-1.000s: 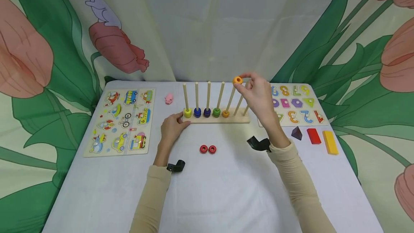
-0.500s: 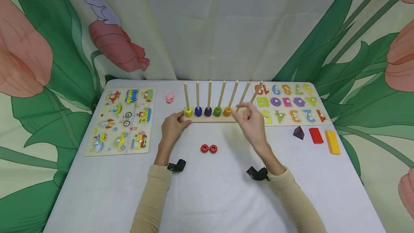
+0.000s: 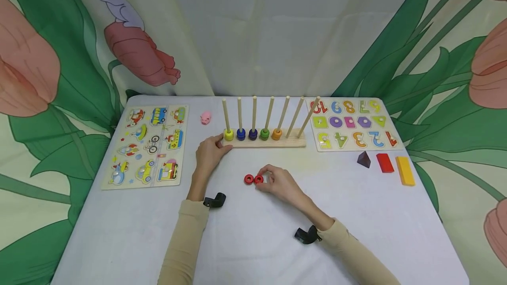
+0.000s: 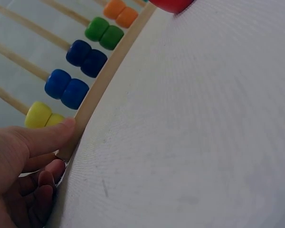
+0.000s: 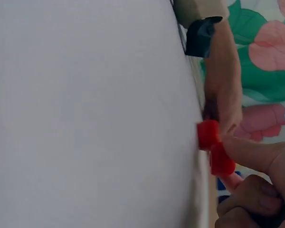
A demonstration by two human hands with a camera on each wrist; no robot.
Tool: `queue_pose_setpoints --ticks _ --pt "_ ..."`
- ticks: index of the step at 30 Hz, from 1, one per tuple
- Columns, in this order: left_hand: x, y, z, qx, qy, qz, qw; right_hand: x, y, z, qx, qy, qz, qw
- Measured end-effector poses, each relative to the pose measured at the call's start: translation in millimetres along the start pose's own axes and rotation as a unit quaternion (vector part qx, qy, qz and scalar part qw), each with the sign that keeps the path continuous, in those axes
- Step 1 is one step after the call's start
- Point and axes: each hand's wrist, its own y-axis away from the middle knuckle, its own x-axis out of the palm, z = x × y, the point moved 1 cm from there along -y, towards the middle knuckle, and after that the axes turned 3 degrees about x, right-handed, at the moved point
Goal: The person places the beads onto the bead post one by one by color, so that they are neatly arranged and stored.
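A wooden peg rack (image 3: 273, 143) stands on the table, its pegs leaning apart. Yellow beads (image 3: 228, 134), blue beads (image 3: 240, 134), dark blue beads (image 3: 253, 134), green beads (image 3: 264, 133) and orange beads (image 3: 276, 133) sit low on five separate pegs, stacked in pairs in the left wrist view. The two right pegs are bare. My left hand (image 3: 207, 155) grips the rack's left end, thumb on its front edge (image 4: 80, 114). My right hand (image 3: 283, 184) pinches the right red bead (image 3: 259, 179) between thumb and forefinger. Another red bead (image 3: 248, 179) lies touching it on the left.
A vehicle puzzle board (image 3: 146, 144) lies at the left, a number and shape board (image 3: 336, 135) at the right. Behind the rack's left end sits a pink pig (image 3: 205, 118). A dark pyramid (image 3: 364, 159), red block (image 3: 384, 162) and yellow block (image 3: 405, 170) lie right.
The orange bead my right hand held above the fifth peg now sits low on it. That hand has come down toward me onto a red bead. My left hand stays on the rack.
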Motion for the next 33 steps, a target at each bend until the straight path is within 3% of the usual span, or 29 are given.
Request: queue_pose_setpoints --ticks 3,6,11,14,19,24,30,32,33 --pt "0.3 -0.5 -0.6 -0.002 -0.001 0.005 1.0000 -24 -1 15 -0.010 -0.002 -0.050 0.999" --pt "-0.1 -0.9 -1.5 -0.006 0.000 0.007 1.0000 -66 -3 39 -0.031 -0.029 -0.129 0.991" --pt "-1.0 -1.4 -2.5 -0.008 0.002 0.006 1.0000 -138 -11 76 -0.083 -0.026 -0.286 0.954" --pt "-1.1 -1.0 -2.8 -0.008 0.000 0.007 0.9999 -161 -20 84 -0.089 0.022 -0.333 0.938" --pt "-0.1 0.4 -3.0 -0.011 0.000 0.013 0.9999 -166 -33 80 -0.061 0.065 -0.327 0.941" --pt "0.8 1.1 -2.5 -0.013 0.001 0.010 0.9999 -159 -38 74 -0.053 0.070 -0.334 0.938" --pt "-0.1 0.4 -3.1 -0.010 0.003 0.008 0.9999 -142 -31 67 -0.144 -0.030 -0.383 0.912" --pt "-0.5 -0.1 -3.2 -0.010 0.002 0.009 0.9999 -127 -28 64 -0.166 -0.066 -0.367 0.913" --pt "-0.5 -0.5 -3.2 -0.010 0.002 0.008 0.9999 -118 -26 63 -0.163 -0.077 -0.348 0.920"
